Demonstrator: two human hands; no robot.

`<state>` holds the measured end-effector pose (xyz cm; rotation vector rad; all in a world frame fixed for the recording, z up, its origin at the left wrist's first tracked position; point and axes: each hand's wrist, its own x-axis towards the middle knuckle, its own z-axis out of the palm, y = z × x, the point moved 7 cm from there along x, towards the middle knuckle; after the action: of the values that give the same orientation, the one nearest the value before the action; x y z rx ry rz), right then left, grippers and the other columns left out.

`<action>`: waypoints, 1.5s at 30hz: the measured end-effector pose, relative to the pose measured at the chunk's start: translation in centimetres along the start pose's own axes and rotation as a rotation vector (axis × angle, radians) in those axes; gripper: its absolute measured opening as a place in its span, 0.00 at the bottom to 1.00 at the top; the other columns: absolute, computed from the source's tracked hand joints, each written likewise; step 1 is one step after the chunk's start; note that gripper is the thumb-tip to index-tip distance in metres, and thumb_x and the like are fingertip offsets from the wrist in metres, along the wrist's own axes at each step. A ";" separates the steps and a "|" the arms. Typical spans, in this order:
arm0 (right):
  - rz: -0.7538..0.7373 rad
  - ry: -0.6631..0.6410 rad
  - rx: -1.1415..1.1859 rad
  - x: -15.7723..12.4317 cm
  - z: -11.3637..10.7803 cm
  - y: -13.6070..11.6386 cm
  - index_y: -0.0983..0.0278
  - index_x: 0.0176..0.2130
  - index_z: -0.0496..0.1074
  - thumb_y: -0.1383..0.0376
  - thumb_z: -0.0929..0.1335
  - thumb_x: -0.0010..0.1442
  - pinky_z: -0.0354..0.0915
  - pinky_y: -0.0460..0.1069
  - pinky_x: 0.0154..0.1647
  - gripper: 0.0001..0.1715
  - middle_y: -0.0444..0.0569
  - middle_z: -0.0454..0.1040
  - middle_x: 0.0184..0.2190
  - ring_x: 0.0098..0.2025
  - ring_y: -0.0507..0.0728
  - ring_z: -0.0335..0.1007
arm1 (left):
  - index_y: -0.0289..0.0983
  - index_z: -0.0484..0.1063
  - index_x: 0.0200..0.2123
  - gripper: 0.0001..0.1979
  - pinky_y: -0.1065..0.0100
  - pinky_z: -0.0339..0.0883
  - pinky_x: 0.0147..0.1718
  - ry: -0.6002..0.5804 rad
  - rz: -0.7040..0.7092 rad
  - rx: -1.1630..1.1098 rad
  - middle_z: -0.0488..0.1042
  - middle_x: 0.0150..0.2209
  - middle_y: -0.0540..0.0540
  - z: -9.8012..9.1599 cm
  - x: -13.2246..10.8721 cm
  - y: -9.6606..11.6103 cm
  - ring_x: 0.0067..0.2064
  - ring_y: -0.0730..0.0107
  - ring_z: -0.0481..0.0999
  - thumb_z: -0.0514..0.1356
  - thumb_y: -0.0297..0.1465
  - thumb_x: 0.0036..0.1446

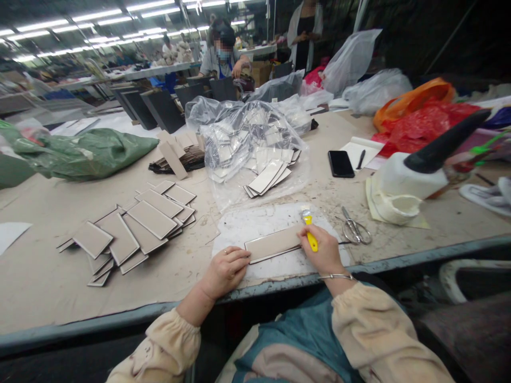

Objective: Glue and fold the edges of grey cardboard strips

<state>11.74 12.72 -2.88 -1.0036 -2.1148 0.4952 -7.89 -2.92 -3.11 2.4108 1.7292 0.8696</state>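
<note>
A beige panel (275,243) lies on a white sheet (231,227) by the table's (171,282) near edge. The left hand (227,270) rests its fingers close together on the panel's left end; whether they pinch it, I cannot tell. The right hand (324,250) is closed around a yellow-handled tool (312,243) at the right end, scissors (352,227) near it.

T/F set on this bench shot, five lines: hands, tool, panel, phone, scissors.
1. The right hand holds a yellow-handled tool. True.
2. The left hand is on the phone. False: the left hand touches the panel at its left end.
3. The phone lies beside white paper. True.
4. The scissors lie left of both hands. False: the scissors are to their right.
5. A bracelet circles the right wrist. True.
</note>
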 end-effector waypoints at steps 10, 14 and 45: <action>0.053 -0.037 -0.095 0.0 0.2 0.1 0.61 0.29 0.67 0.67 0.64 0.57 0.58 0.46 0.34 0.04 0.44 0.70 0.27 0.32 0.54 0.67 | 0.38 0.73 0.40 0.10 0.61 0.70 0.43 -0.012 -0.025 0.005 0.76 0.42 0.44 -0.2 0.3 0.2 0.43 0.65 0.72 0.56 0.23 0.55; 0.079 -0.061 -0.095 0.1 0.3 0.1 0.61 0.30 0.67 0.66 0.64 0.57 0.58 0.46 0.34 0.04 0.44 0.70 0.28 0.32 0.54 0.67 | 0.38 0.73 0.39 0.10 0.61 0.70 0.44 -0.008 -0.031 -0.008 0.76 0.41 0.44 -0.1 0.4 0.3 0.42 0.66 0.72 0.56 0.23 0.55; 0.098 -0.109 -0.152 0.0 0.9 0.5 0.61 0.31 0.66 0.67 0.65 0.57 0.60 0.48 0.37 0.02 0.47 0.69 0.30 0.35 0.56 0.66 | 0.38 0.73 0.37 0.10 0.59 0.70 0.46 -0.010 -0.033 -0.027 0.76 0.41 0.45 -0.2 0.5 0.3 0.43 0.64 0.72 0.55 0.22 0.55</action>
<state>11.33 12.99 -3.84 -1.1953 -2.2347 0.4507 -7.61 -2.59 -2.66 2.3587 1.7374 0.8695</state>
